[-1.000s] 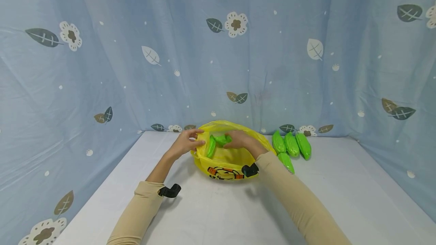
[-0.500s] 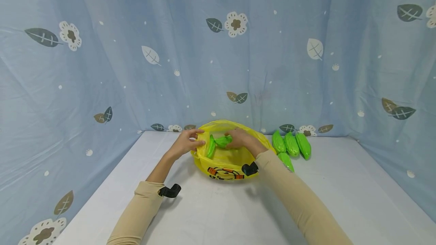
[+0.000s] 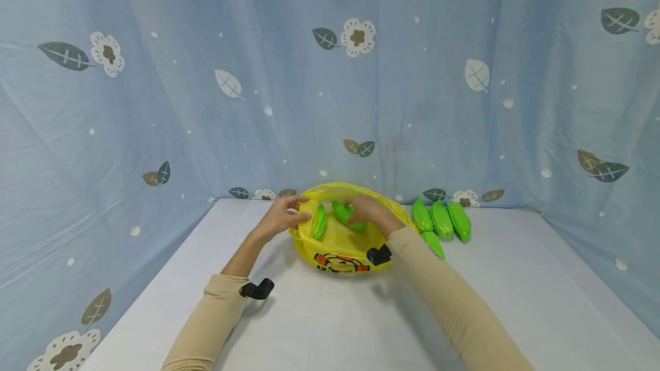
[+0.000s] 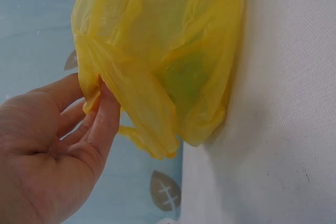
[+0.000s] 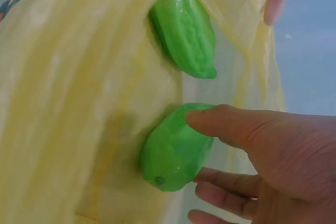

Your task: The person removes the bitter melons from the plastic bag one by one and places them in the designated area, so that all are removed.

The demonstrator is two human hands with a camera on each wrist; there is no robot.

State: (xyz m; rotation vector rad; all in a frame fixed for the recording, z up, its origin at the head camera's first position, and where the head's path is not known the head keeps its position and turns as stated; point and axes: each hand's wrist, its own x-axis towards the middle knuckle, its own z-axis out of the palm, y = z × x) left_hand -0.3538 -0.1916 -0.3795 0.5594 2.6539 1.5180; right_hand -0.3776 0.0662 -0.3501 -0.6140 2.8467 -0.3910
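In the head view, my left hand (image 3: 278, 217) pinches the left rim of a yellow plastic bag (image 3: 309, 249); the left wrist view shows the bag's edge (image 4: 93, 90) between thumb and fingers. My right hand (image 3: 368, 213) reaches inside the bag and holds a shiny green gourd-like vegetable (image 3: 342, 213). Close up in the right wrist view, the thumb lies on top of this green gourd (image 5: 173, 153) and the fingers are partly hidden behind it. A second green ribbed gourd (image 3: 321, 222) lies apart from it, by the bag's left wall.
Several more green gourds (image 3: 442, 219) lie on the white table (image 3: 330, 325) just right of the bag, one (image 3: 432, 243) nearer and partly hidden by the right arm. A blue patterned curtain (image 3: 330, 102) stands behind the table and along its sides.
The gourd at my right hand has turned within the bag, its far end now pointing up and left. My left hand stays at the rim.
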